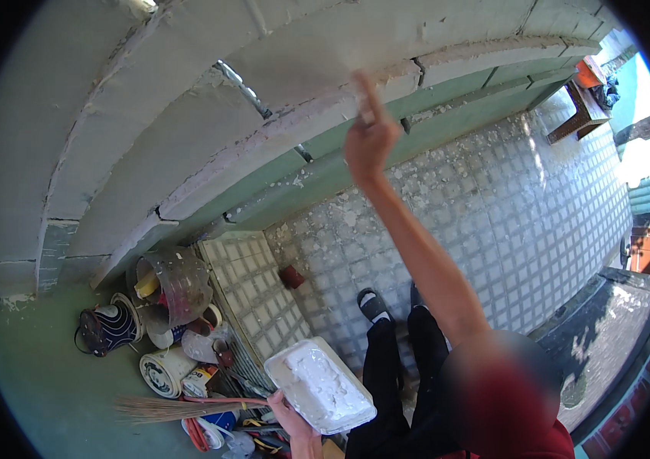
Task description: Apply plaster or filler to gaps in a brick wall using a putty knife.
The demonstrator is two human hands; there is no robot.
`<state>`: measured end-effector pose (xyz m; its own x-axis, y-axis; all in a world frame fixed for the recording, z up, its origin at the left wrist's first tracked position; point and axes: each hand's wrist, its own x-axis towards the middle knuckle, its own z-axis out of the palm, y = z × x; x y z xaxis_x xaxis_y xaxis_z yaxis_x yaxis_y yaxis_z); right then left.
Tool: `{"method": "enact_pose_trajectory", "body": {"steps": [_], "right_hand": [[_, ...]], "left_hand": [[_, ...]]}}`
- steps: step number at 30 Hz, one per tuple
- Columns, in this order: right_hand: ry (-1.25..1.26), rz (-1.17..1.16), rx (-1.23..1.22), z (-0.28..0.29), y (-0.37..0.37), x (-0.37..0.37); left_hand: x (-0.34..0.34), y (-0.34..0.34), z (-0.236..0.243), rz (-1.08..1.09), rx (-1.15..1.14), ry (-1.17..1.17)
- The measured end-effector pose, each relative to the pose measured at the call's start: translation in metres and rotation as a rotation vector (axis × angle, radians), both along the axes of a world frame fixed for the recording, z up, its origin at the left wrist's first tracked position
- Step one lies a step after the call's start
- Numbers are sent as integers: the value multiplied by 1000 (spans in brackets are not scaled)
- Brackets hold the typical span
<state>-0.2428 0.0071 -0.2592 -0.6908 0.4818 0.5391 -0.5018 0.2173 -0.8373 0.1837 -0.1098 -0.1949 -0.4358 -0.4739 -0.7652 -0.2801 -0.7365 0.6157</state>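
My left hand grips a white tray. My right hand extends toward the wall; I cannot tell its grip.

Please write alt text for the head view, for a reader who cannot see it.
A person's left hand holds a white tray of white paste, while their right hand, index finger extended, is raised before a pale wall. Beyond their feet is a tiled floor; buckets and a broom sit at lower left.
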Motion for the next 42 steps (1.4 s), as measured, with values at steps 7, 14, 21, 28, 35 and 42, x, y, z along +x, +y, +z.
{"method": "enact_pose_trajectory", "body": {"steps": [7,14,21,28,35,42], "right_hand": [[-100,-166,183,5,-1,-37],[79,331,246,2,-22,20],[-46,-331,168,13,73,-63],[88,0,361,15,-52,-5],[-47,-61,63,27,14,-7],[-77,-124,202,34,-12,-32]], "left_hand": [[7,-1,-11,20,50,11],[-4,-10,-3,25,44,33],[-6,-9,-1,6,73,76],[3,-21,-11,-22,63,13],[-3,-21,-7,-56,38,28],[8,-18,-13,21,67,-9]]}}
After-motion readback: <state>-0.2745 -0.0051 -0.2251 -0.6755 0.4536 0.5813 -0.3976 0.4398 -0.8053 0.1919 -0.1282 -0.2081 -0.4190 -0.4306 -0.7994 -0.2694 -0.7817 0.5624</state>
